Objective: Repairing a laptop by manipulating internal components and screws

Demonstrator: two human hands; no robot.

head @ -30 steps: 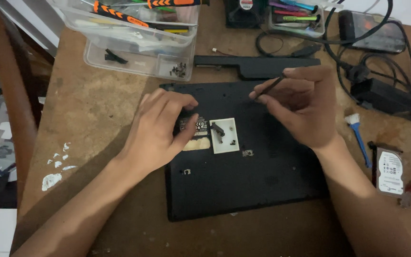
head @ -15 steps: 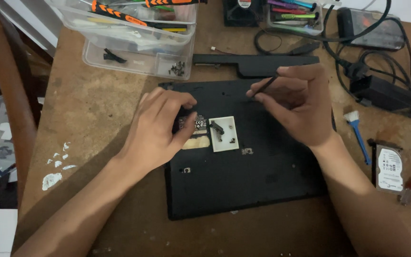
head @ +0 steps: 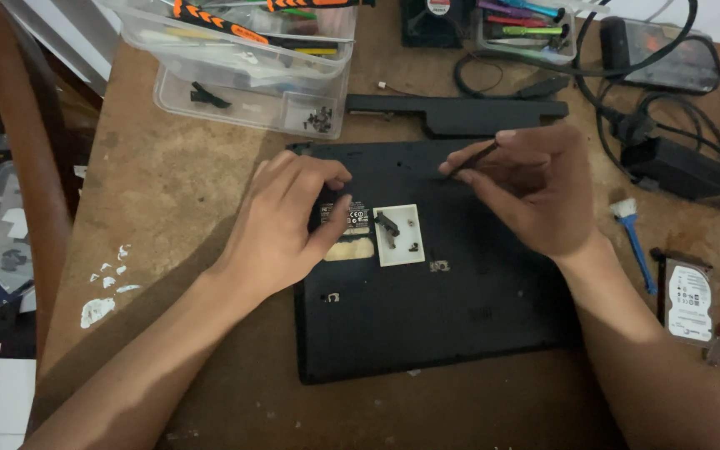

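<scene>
Left hand [head: 293, 225] rests curled on the upturned laptop [head: 427, 283] mid-table, holding nothing visible; right hand [head: 535, 196] pinches a thin black tool [head: 470, 161], its tip just over the laptop's rear edge.

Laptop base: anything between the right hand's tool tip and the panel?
Nothing visible. The right hand pinches a thin dark tool whose tip points down at the laptop base near its top edge, over bare panel. The left hand rests on the base further left, apart from the tip.
</scene>
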